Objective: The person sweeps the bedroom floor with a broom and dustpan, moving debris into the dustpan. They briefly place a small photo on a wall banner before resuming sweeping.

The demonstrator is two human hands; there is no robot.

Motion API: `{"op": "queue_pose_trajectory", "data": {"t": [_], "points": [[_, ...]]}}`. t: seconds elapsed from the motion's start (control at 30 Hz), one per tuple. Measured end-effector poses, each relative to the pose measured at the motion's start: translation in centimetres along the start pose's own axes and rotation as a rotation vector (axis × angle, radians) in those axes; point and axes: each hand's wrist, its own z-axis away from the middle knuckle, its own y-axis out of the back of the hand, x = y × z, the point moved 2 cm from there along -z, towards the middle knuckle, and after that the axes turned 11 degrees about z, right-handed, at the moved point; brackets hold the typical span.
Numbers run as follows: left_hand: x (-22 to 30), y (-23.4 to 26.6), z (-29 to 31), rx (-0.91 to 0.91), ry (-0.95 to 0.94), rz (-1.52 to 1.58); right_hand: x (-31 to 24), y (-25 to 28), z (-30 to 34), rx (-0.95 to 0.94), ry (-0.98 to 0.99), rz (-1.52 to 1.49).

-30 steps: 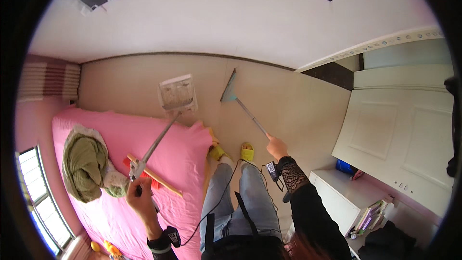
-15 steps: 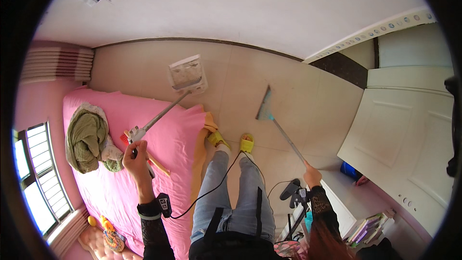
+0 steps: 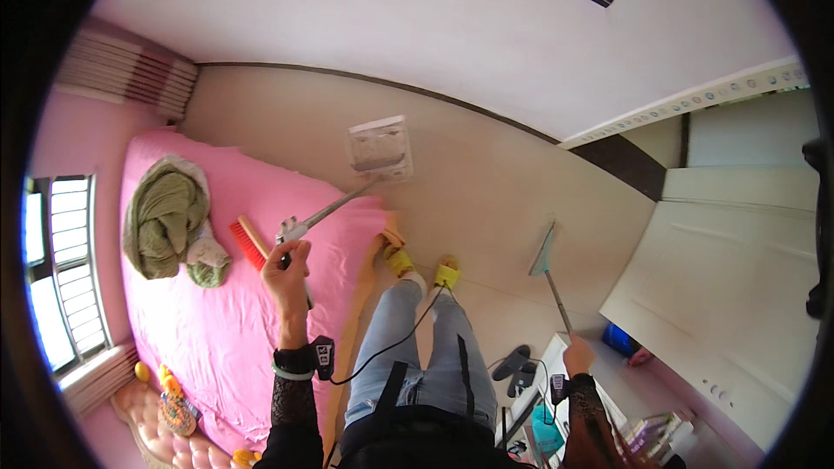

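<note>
My left hand (image 3: 285, 274) is closed round the grip of a long-handled dustpan (image 3: 380, 141). The pan is whitish and see-through, and it rests on the tiled floor beyond the bed's corner. Its grey pole slants over the pink bed. Over on the right, my right hand (image 3: 579, 355) is wrapped round the pole of a broom (image 3: 543, 255). The broom's flat, pale blue head with a dark edge stands on the floor, well apart from the dustpan. Close to my left hand, a brush (image 3: 250, 243) with red bristles and a wooden back lies on the bed.
The pink-covered bed (image 3: 195, 343) fills the left side, with a crumpled green blanket (image 3: 165, 221) on it. A white wall closes the far side. White cabinet doors (image 3: 695, 274) stand at right. Dark slippers (image 3: 514, 363) lie near my right arm. A cable hangs across my legs.
In the picture, the dustpan and my left hand have shifted right. The broom head has swung right and nearer to me. The red brush now shows clear of my hand. The view has shifted too.
</note>
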Motion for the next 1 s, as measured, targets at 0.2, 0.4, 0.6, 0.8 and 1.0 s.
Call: {"op": "queue_pose_trajectory", "data": {"t": [0.2, 0.4, 0.6, 0.8, 1.0], "points": [[-1.0, 2.6, -2.1, -0.056, 0.009, -0.041, -5.3, 6.7, 0.5, -0.082, -0.036, -0.011], [0.7, 5.7, -4.5, -0.082, -0.052, 0.03, -17.2, 11.9, -4.9, -0.058, 0.081, -0.261], [2.5, 9.3, -8.5, -0.097, -0.126, -0.007, -28.4, 14.1, -13.4, -0.162, 0.309, -0.37], [4.2, 12.7, -10.8, -0.057, -0.252, -0.094, -33.3, 17.6, -15.9, -0.436, 0.148, -0.408], [5.2, 15.6, -13.5, -0.038, -0.205, -0.151, -38.2, 26.7, -17.8, -0.301, 0.337, -0.276]]}}
